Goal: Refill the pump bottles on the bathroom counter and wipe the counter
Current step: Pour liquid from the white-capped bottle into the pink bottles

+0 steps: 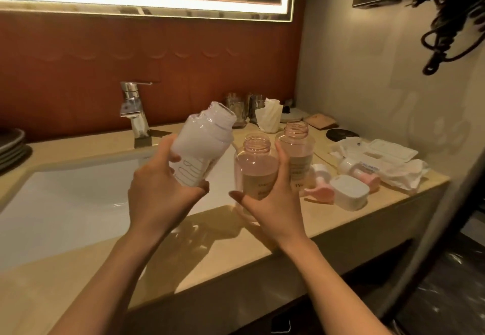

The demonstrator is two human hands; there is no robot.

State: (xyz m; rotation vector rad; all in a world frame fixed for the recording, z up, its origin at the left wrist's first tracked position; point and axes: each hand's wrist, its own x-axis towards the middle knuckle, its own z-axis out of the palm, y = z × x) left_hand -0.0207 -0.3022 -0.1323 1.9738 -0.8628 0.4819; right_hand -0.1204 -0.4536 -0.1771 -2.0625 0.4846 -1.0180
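Left hand (160, 190) grips opaque white bottle (202, 143); right hand (273, 198), clear pink bottle (256, 161).

1. Left of frame: basin (65, 203) open; faucet (133, 114) stands at its back edge.
2. Lower centre: front strip of counter (210, 250) bare, passable.
3. Centre blocked: left hand (157, 190) holds tilted white bottle (199, 148); right hand (265, 201) grips near pink bottle (256, 161), second pink bottle (298, 145) just behind.
4. Right: pump heads (321, 193), white cap (349, 194), wipes pack (388, 151) and tissue (404, 172) crowd the counter.

White bottle (202, 142) beside seemingly half-full bottle (256, 168)
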